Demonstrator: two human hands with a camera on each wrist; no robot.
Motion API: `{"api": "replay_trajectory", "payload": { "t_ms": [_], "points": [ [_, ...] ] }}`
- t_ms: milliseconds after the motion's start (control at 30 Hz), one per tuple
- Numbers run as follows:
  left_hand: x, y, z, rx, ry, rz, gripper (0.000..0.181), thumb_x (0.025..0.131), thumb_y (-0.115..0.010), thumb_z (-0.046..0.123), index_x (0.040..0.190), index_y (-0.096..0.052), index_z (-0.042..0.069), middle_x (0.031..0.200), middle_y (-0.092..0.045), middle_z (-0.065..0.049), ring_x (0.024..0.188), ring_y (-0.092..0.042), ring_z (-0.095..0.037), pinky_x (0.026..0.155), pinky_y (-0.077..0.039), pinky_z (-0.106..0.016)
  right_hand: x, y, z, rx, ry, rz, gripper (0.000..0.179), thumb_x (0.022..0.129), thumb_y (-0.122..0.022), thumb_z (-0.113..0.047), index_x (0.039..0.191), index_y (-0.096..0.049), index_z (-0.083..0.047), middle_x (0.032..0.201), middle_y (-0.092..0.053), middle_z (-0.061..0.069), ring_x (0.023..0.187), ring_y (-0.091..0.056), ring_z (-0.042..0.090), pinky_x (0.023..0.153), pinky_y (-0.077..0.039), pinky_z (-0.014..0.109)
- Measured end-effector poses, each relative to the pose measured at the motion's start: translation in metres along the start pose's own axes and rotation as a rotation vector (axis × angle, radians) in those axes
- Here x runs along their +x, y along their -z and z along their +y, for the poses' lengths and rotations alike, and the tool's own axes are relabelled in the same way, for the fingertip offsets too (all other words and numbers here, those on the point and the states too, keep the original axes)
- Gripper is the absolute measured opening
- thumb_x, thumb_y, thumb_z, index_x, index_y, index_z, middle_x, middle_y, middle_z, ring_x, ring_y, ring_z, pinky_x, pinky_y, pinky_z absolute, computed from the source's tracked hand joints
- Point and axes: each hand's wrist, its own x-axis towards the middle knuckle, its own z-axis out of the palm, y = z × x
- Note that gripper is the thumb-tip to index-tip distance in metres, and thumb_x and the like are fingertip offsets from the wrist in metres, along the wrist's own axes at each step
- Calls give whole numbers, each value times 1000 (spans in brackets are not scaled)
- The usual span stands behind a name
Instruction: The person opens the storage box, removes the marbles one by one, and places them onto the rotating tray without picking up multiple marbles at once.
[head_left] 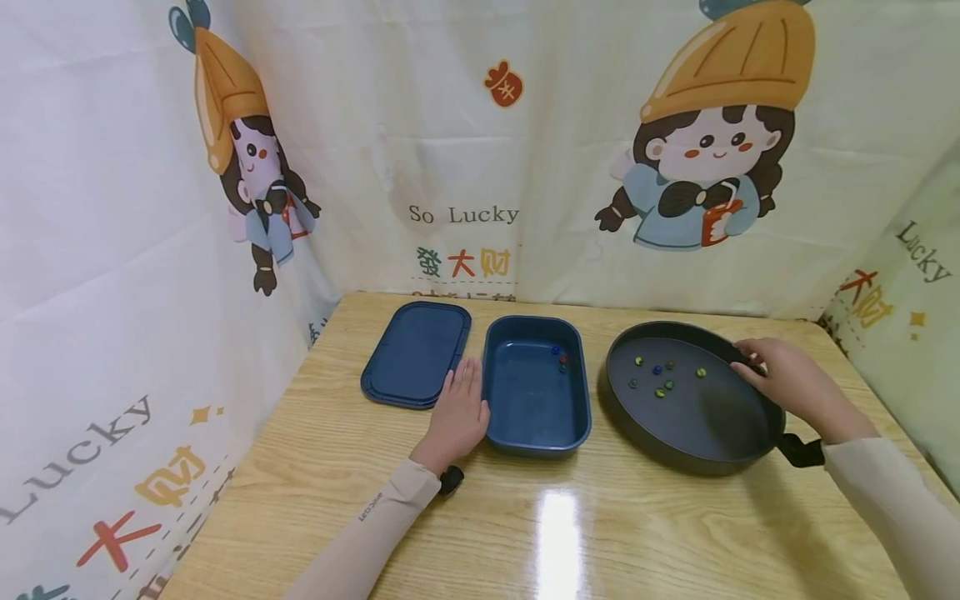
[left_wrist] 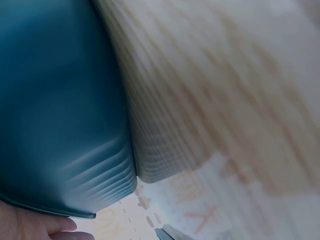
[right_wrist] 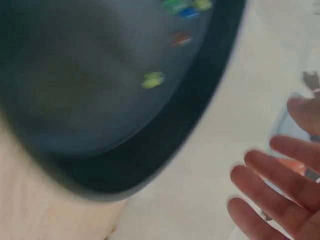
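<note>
A deep blue rectangular container [head_left: 534, 408] stands in the middle of the table, with several small marbles [head_left: 563, 359] near its far right corner. Against its left side rests my left hand [head_left: 456, 417], fingers straight; the left wrist view shows its fingers at the rim. To the right sits a round dark frying pan [head_left: 697, 429], holding several coloured marbles [head_left: 660, 392] toward its left half. My right hand [head_left: 795, 385] hovers over the pan's right rim. In the right wrist view its fingers [right_wrist: 280, 177] are spread apart and hold nothing.
A flat blue lid [head_left: 420, 350] lies left of the container. The pan's black handle [head_left: 801, 450] points to the near right, below the right wrist. Printed cloth [head_left: 465, 150] hangs behind and beside the wooden table [head_left: 465, 542].
</note>
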Motion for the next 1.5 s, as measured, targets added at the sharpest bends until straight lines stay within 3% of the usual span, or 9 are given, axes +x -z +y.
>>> {"api": "replay_trajectory", "payload": {
  "t_ms": [167, 333, 467, 633, 833, 1000, 1267, 1400, 1500],
  "points": [
    [1, 1, 1, -3, 6, 2, 60, 99, -36, 24, 149, -15, -2, 157, -17, -18, 147, -14, -29, 118, -14, -46, -19, -17, 18, -164, -14, 100, 46, 84, -68, -12, 116, -52, 16, 103, -56, 40, 86, -58, 51, 69, -47, 57],
    [2, 1, 2, 5, 11, -5, 61, 99, -37, 25, 150, -14, 0, 157, -16, -17, 147, -12, -27, 119, -14, -45, -34, -31, 35, -238, -29, 166, 46, 80, -69, -10, 113, -52, 18, 92, -57, 38, 73, -58, 47, 62, -48, 55],
    [3, 1, 3, 10, 8, 1, 61, 99, -37, 25, 150, -14, 0, 157, -16, -17, 147, -12, -28, 118, -14, -46, -39, -38, 47, -287, -47, 153, 43, 82, -68, -13, 107, -53, 18, 85, -58, 35, 66, -57, 44, 56, -47, 53],
    [4, 3, 4, -3, 2, 10, 60, 99, -37, 24, 149, -16, -1, 157, -18, -17, 147, -14, -28, 118, -15, -46, -40, -43, 57, -313, -76, 116, 40, 87, -64, -19, 107, -54, 14, 88, -59, 33, 71, -57, 45, 61, -45, 58],
    [4, 4, 6, -12, 18, -9, 60, 99, -37, 24, 150, -15, 0, 157, -16, -17, 147, -10, -27, 119, -12, -45, -38, -48, 65, -298, -83, 64, 37, 91, -58, -21, 108, -56, 12, 97, -59, 32, 81, -57, 47, 67, -43, 60],
    [5, 8, 5, 26, 17, -16, 62, 99, -40, 26, 150, -15, 0, 157, -17, -17, 147, -11, -29, 119, -13, -45, -36, -51, 66, -278, -64, 73, 25, 89, -56, -15, 99, -56, 8, 89, -61, 27, 76, -58, 42, 63, -41, 58],
    [10, 25, 3, 78, 21, -27, 63, 99, -43, 30, 149, -19, 0, 156, -17, -19, 146, -12, -32, 119, -12, -46, -32, -47, 69, -298, -29, 19, 23, 86, -57, -11, 100, -57, 7, 85, -60, 22, 73, -57, 39, 60, -42, 55],
    [16, 39, 10, 40, 11, -8, 64, 98, -47, 29, 149, -20, 2, 157, -15, -18, 147, -11, -31, 119, -12, -45, -30, -46, 69, -322, -1, 31, 18, 84, -58, -11, 96, -58, 3, 77, -58, 16, 67, -54, 33, 57, -43, 51],
    [22, 51, 23, -44, -7, 41, 62, 96, -50, 28, 149, -26, 6, 156, -22, -16, 146, -18, -30, 118, -17, -45, -29, -47, 70, -328, 14, 60, 18, 84, -59, -12, 95, -59, 3, 75, -57, 14, 65, -53, 30, 55, -42, 49]
  ]
}}
